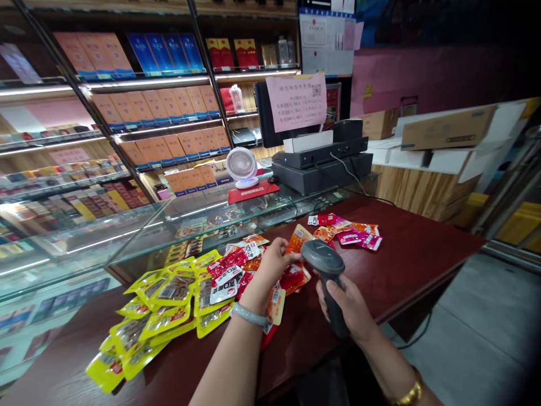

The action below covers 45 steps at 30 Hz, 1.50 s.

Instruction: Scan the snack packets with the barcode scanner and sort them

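My right hand [349, 307] is wrapped round the handle of a dark grey barcode scanner [323, 259], its head tilted toward the left. Just left of that head, my left hand [276, 259] pinches an orange snack packet [299, 238] and holds it up near the scanner. Under and around my left hand lie red and orange snack packets [293, 277], partly hidden by my forearm. Further left spreads a pile of yellow snack packets [169, 299] with clear windows. A smaller group of pink and orange packets [359, 235] lies beyond the scanner.
The dark red tabletop [406, 248] meets a glass display counter [186, 217]. On the glass stand a small white fan [242, 167] and a black cash drawer [321, 172] with a monitor [266, 121] behind. Cardboard boxes [448, 128] are at the right; boxed goods [156, 107] fill the shelves.
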{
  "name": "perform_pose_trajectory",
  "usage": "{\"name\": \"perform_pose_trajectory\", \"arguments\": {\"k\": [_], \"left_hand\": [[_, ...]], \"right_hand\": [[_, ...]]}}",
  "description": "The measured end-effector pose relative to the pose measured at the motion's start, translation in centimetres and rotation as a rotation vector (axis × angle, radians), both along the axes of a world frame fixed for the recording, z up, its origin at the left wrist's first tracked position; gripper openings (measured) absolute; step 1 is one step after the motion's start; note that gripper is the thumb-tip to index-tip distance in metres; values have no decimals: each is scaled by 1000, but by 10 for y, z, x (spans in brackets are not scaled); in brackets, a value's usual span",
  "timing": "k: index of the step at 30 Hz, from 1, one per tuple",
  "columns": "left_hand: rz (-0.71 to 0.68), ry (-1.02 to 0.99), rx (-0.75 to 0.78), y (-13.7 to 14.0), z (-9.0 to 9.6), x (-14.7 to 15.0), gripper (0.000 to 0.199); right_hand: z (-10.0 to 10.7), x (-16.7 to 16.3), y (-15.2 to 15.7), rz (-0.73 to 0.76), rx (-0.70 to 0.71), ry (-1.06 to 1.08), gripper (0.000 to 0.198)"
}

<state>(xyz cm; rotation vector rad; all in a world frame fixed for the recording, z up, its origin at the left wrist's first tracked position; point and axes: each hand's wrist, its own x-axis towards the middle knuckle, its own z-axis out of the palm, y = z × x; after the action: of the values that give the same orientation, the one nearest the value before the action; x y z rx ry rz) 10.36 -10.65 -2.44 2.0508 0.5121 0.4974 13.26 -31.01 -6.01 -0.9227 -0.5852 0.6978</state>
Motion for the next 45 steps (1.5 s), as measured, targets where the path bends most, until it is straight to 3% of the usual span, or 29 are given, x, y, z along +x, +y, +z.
{"name": "perform_pose_trajectory", "arguments": {"k": [3,8,11,19,23,28,32,36,45], "left_hand": [[-113,-83,68,-2,0,2,44],[194,239,701,4,5,-13,51],[217,404,853,3,4,-19,51],[39,564,845,3,-7,-15,52],[117,536,909,0,-8,-16,58],[179,574,881,-2,-10,-13,90],[152,556,878,-1,-6,-13,65],[223,489,877,1,-3,-15,47],[185,526,887,-2,-2,-12,71]], "right_hand": [[0,1,0,4,6,0,34],[-1,2,0,23,19,5,34],[-2,2,1,22,14,7,34],[-2,2,2,16,12,7,35],[-2,2,2,16,4,14,36],[-2,2,2,29,13,6,34],[-1,2,2,31,29,8,34],[1,1,1,28,19,18,34],[-3,3,3,35,36,20,33]]}}
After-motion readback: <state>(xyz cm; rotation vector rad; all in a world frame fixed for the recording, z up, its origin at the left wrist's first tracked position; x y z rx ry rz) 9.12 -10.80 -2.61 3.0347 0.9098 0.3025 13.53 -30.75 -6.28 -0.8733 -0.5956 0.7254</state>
